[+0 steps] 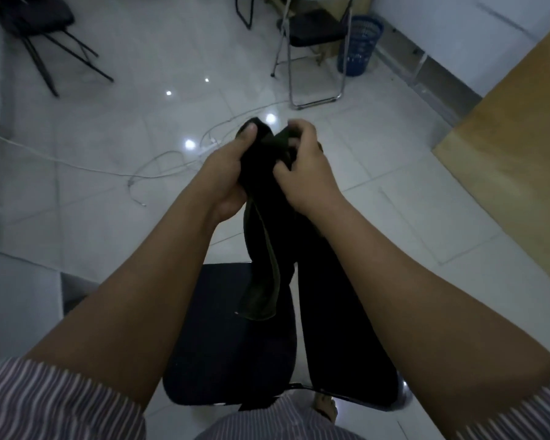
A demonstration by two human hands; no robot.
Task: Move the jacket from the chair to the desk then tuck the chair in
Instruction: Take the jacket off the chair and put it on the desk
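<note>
A black jacket (269, 249) hangs bunched from both my hands, lifted above a black padded chair seat (223, 338) right below me. My left hand (229, 173) grips its top from the left with the thumb up on the cloth. On the right, my right hand (305, 173) is closed on the same bunch. The jacket's lower part drapes down over the seat's right side. A wooden desk (515, 173) fills the right edge of the view.
White cables (159, 166) trail across the glossy tiled floor ahead. A folding metal chair (315, 49) and a blue mesh bin (359, 42) stand at the back right. Another black chair (35, 30) sits at the back left. My foot (326, 404) shows under the seat.
</note>
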